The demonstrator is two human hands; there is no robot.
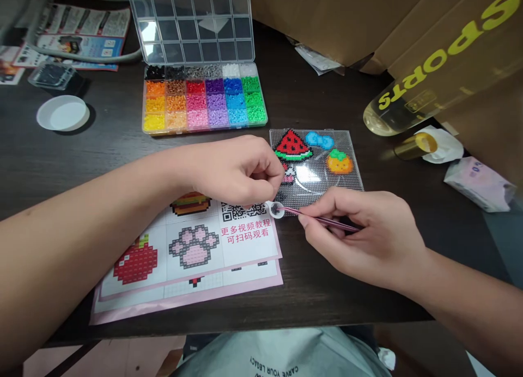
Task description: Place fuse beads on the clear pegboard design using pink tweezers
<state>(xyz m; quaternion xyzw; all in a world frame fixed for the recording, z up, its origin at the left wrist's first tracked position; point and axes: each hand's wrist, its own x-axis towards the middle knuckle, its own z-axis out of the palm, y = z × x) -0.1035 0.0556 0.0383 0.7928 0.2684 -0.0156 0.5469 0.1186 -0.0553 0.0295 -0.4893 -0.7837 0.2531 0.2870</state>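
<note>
My left hand is closed, pinching a small white scoop with dark beads in its bowl. Pink tweezers lie in the grip of my right hand, their tips inside the scoop. Just beyond the scoop lies a clear pegboard. It carries a bead watermelon slice, a blue bow and an orange fruit with a green top. A pink, white and black bead figure is partly hidden by my left hand. Pattern sheets lie under my left forearm.
An open bead box with colour-sorted compartments stands behind. At the left are a white round lid and a small clear box. A large yellow "SPORTS" bottle and a tissue pack are at the right.
</note>
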